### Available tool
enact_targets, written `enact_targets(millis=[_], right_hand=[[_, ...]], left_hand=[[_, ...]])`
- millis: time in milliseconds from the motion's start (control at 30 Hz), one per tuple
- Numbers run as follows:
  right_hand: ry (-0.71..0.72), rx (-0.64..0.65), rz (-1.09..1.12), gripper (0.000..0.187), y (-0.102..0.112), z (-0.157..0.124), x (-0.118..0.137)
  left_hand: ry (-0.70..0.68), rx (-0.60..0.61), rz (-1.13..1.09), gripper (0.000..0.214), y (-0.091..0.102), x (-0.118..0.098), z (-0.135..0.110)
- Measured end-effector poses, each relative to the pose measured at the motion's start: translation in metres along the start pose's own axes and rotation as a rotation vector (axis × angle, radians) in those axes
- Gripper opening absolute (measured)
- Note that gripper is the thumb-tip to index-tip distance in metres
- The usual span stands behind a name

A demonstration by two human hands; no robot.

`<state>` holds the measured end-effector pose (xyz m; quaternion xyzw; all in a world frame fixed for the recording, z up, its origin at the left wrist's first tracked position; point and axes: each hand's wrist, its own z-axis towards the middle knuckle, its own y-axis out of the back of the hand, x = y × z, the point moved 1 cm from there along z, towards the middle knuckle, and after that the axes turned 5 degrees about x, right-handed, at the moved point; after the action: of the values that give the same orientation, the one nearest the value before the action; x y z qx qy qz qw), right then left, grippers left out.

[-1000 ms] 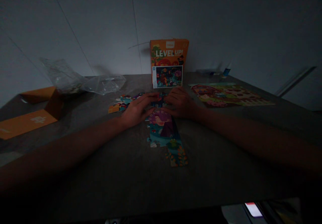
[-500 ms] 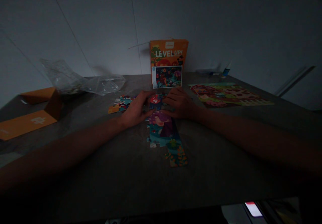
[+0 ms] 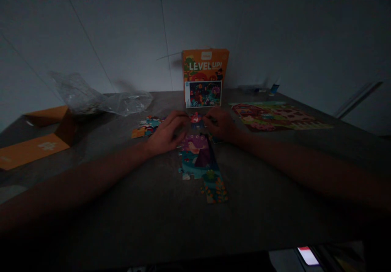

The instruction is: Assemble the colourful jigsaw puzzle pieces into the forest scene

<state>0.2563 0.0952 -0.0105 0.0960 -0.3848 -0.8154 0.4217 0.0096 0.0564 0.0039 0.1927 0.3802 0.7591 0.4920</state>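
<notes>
In dim light, a strip of joined puzzle pieces [image 3: 200,160] lies on the grey table [image 3: 152,206], running toward me. At its far end sits a red-and-white puzzle piece [image 3: 195,119]. My left hand [image 3: 166,132] and my right hand [image 3: 220,124] flank that piece, fingertips curled in and pinching it from both sides. Loose puzzle pieces [image 3: 146,126] lie just left of my left hand.
An orange puzzle box [image 3: 205,77] stands upright behind the hands against the white wall. A finished puzzle [image 3: 276,116] lies at the right. Clear plastic bags [image 3: 100,98] and an orange box lid [image 3: 36,141] sit at the left. A small bottle [image 3: 274,88] stands at the back.
The red-and-white piece has moved away from me to the strip's far end. My right hand has shifted back with it, and both hands' fingers have closed in on the piece.
</notes>
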Motion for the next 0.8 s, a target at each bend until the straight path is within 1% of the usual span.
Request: enact_targets(millis=[67, 133, 167, 200, 267, 367, 433, 533, 667, 733, 800], right_hand=[[-0.147, -0.026, -0.127, 0.026, 0.0, 0.001, -0.004], [-0.277, -0.018, -0.261, 0.025, -0.001, 0.001, -0.008], [-0.332, -0.001, -0.317, 0.025, -0.001, 0.001, -0.009], [-0.378, 0.022, -0.362, 0.026, -0.001, 0.0, -0.009], [-0.445, 0.067, -0.421, 0.029, -0.002, -0.001, -0.009], [-0.496, 0.114, -0.457, 0.028, -0.002, -0.003, -0.009], [-0.504, 0.124, -0.446, 0.027, -0.003, -0.004, -0.01], [-0.473, 0.078, -0.404, 0.023, -0.007, -0.005, -0.015], [-0.323, -0.065, -0.348, 0.018, -0.012, -0.006, -0.021], [-0.244, -0.093, -0.325, 0.019, -0.013, -0.006, -0.021], [-0.193, -0.088, -0.316, 0.018, -0.012, -0.006, -0.019]], left_hand=[[0.155, -0.089, 0.072, 0.028, 0.005, 0.006, 0.001], [0.401, -0.147, 0.142, 0.035, 0.011, 0.015, 0.002], [0.538, -0.156, 0.168, 0.039, 0.014, 0.021, 0.002], [0.667, -0.148, 0.189, 0.043, 0.016, 0.027, 0.001], [0.834, -0.115, 0.212, 0.047, 0.018, 0.036, 0.0], [0.96, -0.027, 0.224, 0.044, 0.016, 0.045, -0.004], [0.987, 0.028, 0.231, 0.039, 0.011, 0.046, -0.006], [0.92, 0.068, 0.267, 0.033, 0.005, 0.047, -0.008], [0.801, 0.097, 0.308, 0.035, -0.003, 0.056, -0.014], [0.771, 0.076, 0.31, 0.032, -0.005, 0.062, -0.017], [0.751, 0.049, 0.299, 0.026, -0.005, 0.067, -0.019]])
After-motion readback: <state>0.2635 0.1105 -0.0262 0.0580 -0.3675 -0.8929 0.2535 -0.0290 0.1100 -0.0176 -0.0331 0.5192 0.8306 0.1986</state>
